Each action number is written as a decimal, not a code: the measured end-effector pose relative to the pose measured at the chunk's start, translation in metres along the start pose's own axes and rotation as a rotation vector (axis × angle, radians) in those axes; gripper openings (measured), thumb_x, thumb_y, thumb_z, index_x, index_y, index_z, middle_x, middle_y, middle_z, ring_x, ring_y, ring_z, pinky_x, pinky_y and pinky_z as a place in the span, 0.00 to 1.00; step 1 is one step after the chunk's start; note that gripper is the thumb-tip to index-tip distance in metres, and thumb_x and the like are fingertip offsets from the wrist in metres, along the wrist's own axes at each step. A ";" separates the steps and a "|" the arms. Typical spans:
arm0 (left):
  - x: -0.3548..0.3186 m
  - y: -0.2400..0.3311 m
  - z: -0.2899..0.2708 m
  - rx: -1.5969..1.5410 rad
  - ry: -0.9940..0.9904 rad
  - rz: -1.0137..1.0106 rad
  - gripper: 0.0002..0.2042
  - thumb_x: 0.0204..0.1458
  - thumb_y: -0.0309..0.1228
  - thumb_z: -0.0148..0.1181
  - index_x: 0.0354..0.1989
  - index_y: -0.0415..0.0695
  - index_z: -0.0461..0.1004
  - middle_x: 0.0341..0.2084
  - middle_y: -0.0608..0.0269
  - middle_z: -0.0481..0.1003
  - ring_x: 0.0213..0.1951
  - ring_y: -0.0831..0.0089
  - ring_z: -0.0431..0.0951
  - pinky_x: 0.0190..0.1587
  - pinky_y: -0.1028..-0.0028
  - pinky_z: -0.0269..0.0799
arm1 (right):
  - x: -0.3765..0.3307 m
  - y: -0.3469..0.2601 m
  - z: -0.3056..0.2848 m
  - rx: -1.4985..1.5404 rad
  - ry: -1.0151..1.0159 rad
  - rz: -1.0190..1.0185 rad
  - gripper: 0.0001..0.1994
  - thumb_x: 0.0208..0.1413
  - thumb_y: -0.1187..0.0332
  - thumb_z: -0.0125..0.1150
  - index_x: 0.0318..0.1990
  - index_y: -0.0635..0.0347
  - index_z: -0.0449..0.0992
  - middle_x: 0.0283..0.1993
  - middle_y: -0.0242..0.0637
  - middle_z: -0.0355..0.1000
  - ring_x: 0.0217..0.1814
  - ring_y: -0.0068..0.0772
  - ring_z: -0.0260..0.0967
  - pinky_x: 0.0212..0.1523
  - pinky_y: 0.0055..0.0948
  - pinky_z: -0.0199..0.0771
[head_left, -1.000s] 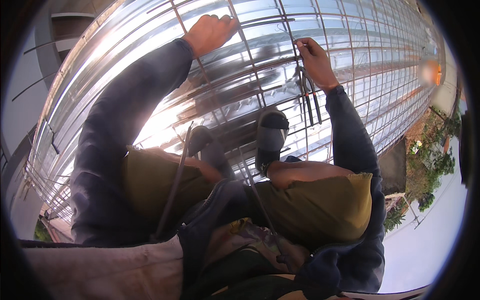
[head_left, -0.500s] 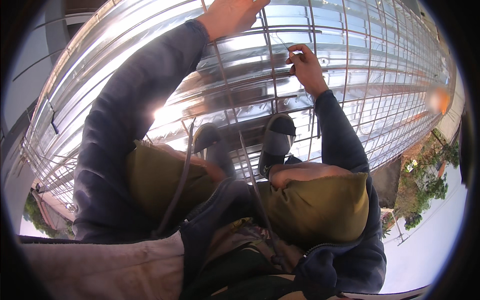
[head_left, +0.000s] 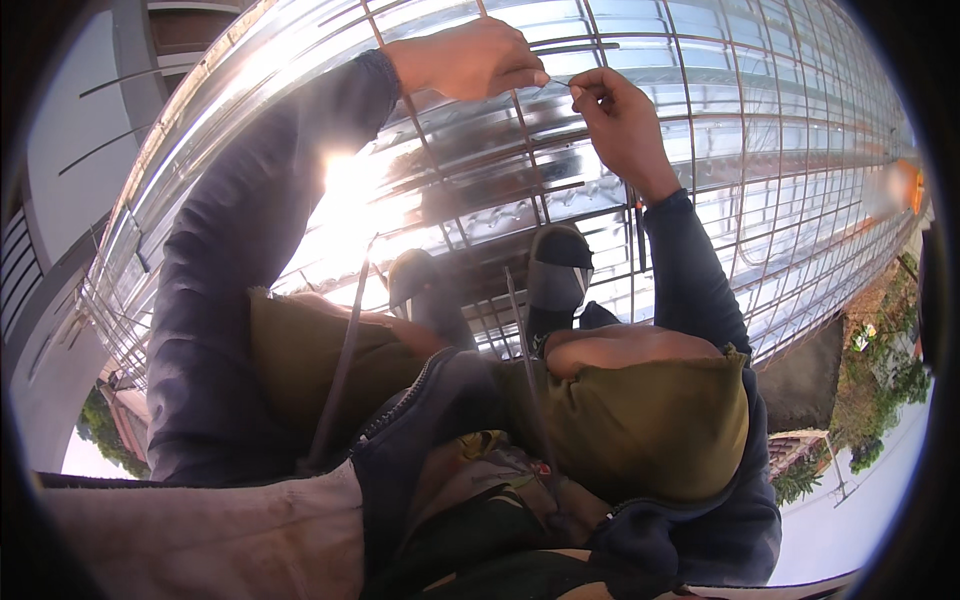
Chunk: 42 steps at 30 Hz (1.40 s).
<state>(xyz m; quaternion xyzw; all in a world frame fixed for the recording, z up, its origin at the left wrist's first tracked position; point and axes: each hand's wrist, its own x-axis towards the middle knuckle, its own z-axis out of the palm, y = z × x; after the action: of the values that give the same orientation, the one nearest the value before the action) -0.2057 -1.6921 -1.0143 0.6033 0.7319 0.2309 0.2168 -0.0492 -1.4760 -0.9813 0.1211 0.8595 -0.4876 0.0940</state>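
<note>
A thin dark wire (head_left: 560, 82) spans the small gap between my hands, above a grid of rusty steel reinforcing bars (head_left: 686, 95). My left hand (head_left: 465, 60) reaches over the mesh from the left, its thumb and fingers pinched at one end of the wire. On the other side, my right hand (head_left: 628, 130) grips the wire between thumb and forefinger, its other fingers curled. Beneath the mesh lies shiny ribbed metal decking (head_left: 480, 150), with strong sun glare on its left part.
My shoes (head_left: 558, 270) stand at the mesh just below the hands. Two cords (head_left: 345, 370) hang from my jacket. A grey building wall (head_left: 75, 150) rises at the left. Toward the far right are a blurred orange shape (head_left: 912, 187) and green plants (head_left: 875, 380).
My left hand has come down and right, its fingertips now close to my right hand. My right hand has shifted slightly down and right, keeping the wire. The view has turned a little.
</note>
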 end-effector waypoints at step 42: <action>0.010 -0.206 0.019 0.038 0.177 -0.719 0.38 0.61 0.53 0.60 0.72 0.37 0.66 0.68 0.36 0.70 0.70 0.42 0.70 0.72 0.51 0.65 | 0.004 0.057 0.016 -0.319 0.003 -0.068 0.09 0.63 0.66 0.60 0.41 0.60 0.82 0.38 0.50 0.82 0.43 0.58 0.81 0.48 0.50 0.80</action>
<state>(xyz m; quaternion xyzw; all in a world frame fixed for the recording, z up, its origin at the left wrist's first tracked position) -0.3570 -1.7151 -1.1534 0.2892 0.9172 0.1775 0.2090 -0.0355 -1.4608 -1.0370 0.0762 0.9298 -0.3474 0.0943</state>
